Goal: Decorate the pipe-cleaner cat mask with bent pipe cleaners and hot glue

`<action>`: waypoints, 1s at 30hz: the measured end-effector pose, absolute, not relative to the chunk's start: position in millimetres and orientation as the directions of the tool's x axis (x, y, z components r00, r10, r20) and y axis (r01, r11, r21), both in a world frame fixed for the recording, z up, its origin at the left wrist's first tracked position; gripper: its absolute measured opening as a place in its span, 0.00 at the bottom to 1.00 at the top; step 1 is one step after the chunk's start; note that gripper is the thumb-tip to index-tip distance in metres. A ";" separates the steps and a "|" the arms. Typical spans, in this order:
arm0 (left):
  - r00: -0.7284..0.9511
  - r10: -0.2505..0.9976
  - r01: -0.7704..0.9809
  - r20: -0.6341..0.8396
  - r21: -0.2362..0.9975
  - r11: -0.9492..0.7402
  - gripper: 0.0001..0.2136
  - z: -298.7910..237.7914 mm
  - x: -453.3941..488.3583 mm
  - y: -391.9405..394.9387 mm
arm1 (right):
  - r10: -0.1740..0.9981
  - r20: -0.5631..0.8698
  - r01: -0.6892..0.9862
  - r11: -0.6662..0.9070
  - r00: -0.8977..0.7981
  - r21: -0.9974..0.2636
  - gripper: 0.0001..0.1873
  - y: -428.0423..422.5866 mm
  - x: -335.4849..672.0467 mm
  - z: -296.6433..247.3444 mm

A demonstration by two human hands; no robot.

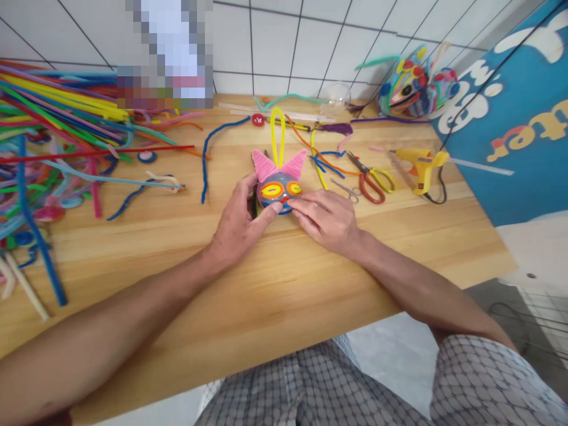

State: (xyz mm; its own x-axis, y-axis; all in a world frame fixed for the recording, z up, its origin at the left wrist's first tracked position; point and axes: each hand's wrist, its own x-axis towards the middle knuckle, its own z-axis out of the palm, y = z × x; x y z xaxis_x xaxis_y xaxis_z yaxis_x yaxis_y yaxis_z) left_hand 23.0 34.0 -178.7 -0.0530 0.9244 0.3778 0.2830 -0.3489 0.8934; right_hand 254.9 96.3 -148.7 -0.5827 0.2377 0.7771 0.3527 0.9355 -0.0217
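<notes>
A round cat-face ornament [278,188] is between my hands at the middle of the table. It has pink fuzzy ears, orange-and-yellow eyes, a yellow pipe-cleaner loop on top and a clear, bluish body. My left hand [242,214] is closed round its left side, thumb on the lower front. With fingers bent together, my right hand [327,220] presses at the face's lower right, by a small red piece [284,200] under the eyes. Whether anything tiny is pinched in those fingertips is hidden.
Pipe cleaners [66,112] are heaped at the left. Scissors [371,179], small scissors [348,189] and a corded yellow glue gun [420,164] lie at right. Behind are a purple tassel [335,128], a clear ball [336,97] and a colourful decorated figure [410,89] by the tiled wall.
</notes>
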 end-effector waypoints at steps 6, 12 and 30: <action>-0.062 0.926 0.279 0.372 0.898 -0.341 0.27 -179.0 24.4 33.9 | 0.319 0.709 0.427 0.904 -0.629 -0.027 0.12 95.6 258.4 -151.8; -0.062 0.925 0.290 0.375 0.893 -0.343 0.27 -178.3 23.4 34.1 | 0.278 0.748 0.359 0.932 -0.602 -0.058 0.15 95.8 258.8 -151.9; -0.067 0.929 0.321 0.363 0.890 -0.324 0.29 -174.3 23.4 36.2 | 0.369 0.705 0.374 0.914 -0.605 -0.157 0.15 93.2 258.6 -153.6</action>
